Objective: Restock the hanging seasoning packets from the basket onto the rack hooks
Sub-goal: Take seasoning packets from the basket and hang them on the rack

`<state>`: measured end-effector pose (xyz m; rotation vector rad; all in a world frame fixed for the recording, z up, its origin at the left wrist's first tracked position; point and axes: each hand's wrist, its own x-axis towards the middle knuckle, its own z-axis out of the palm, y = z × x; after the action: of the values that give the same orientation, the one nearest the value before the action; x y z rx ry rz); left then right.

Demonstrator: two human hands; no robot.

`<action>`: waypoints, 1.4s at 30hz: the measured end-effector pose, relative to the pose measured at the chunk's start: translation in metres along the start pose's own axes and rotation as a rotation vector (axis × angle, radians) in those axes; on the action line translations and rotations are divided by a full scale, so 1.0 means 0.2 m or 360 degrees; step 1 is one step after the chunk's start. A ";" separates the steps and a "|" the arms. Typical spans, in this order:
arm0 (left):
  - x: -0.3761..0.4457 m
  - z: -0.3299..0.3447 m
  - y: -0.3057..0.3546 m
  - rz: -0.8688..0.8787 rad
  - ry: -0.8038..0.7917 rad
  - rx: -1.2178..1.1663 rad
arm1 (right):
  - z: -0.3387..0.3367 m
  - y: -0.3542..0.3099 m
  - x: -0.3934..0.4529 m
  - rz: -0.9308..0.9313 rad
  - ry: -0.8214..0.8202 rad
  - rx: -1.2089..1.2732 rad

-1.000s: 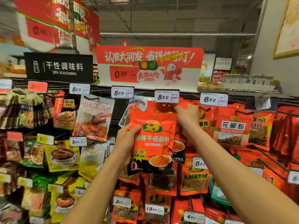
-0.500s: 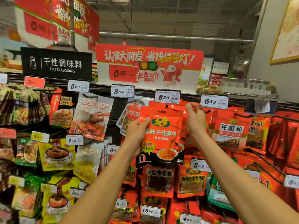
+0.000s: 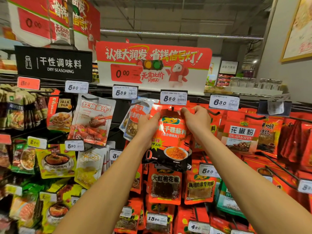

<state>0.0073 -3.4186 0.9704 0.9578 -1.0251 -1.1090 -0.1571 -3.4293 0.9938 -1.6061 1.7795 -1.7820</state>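
Orange packet (image 3: 171, 132) marked 干碟蘸料, pinched at top corners by left hand (image 3: 148, 123) and right hand (image 3: 196, 119), under 8.50 tag (image 3: 173, 98)

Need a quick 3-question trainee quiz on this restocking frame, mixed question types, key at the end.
1. True or false: the left hand and the right hand both hold the orange-red dipping seasoning packet.
2. Which price tag sits directly above the packet's top edge? A) 5.90 B) 8.50 C) 6.80
3. Fill in: the black sign at upper left reads "DRY ____".

Key: 1 true; 2 B; 3 SEASONING.
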 end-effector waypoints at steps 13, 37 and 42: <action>-0.06 -0.17 -0.18 0.0436 -0.0286 0.0575 | -0.01 0.25 -0.15 -0.0001 -0.0220 0.0012; 0.36 0.06 -0.30 0.0319 0.0220 0.1312 | 0.24 0.24 0.14 0.0275 -0.0154 -0.0770; 0.28 0.01 -0.28 0.0361 0.0183 0.1356 | 0.17 0.28 0.10 0.0135 -0.0301 -0.0562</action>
<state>0.0008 -3.4835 0.9261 1.5013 -1.5028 -0.3931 -0.1709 -3.4809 0.9521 -1.7207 2.1190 -1.2838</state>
